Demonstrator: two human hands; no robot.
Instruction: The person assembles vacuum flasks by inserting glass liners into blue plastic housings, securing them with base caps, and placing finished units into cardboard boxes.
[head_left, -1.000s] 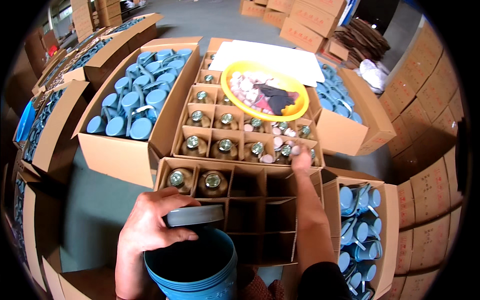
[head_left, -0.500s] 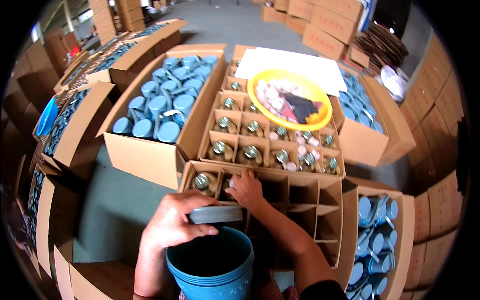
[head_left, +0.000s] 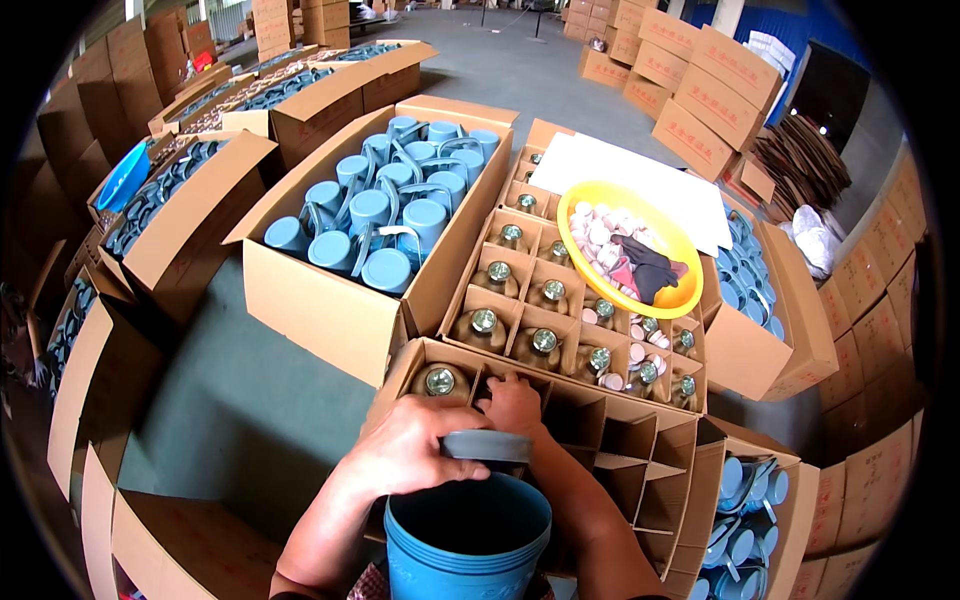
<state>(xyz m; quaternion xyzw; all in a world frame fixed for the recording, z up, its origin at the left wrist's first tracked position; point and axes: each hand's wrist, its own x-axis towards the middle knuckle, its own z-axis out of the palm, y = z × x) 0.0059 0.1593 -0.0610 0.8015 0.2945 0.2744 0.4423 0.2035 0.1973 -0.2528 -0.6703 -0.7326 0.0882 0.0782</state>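
Has shifted right hand (head_left: 513,402) from pale discs (head_left: 612,381) into near carton (head_left: 680,440), inside its far edge, leaving discs untouched; cannot tell those fingers' state. Still pinches grey round part (head_left: 486,446) between fingers of left hand (head_left: 410,445), above blue container (head_left: 465,560) at carton's near edge.

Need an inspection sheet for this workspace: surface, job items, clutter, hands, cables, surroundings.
Surface: near divided carton; glass bottle in its far-left cell.
Job items: blue container, mouth up, uncovered; grey lid over its far rim.
Clutter: yellow basin with pale discs and dark cloth; white board.
Hands: left hand grips grey lid; right hand is in a near-carton cell, grip hidden.
Cables: nothing seen.
Surroundings: stacked cartons, flattened cardboard, green floor.
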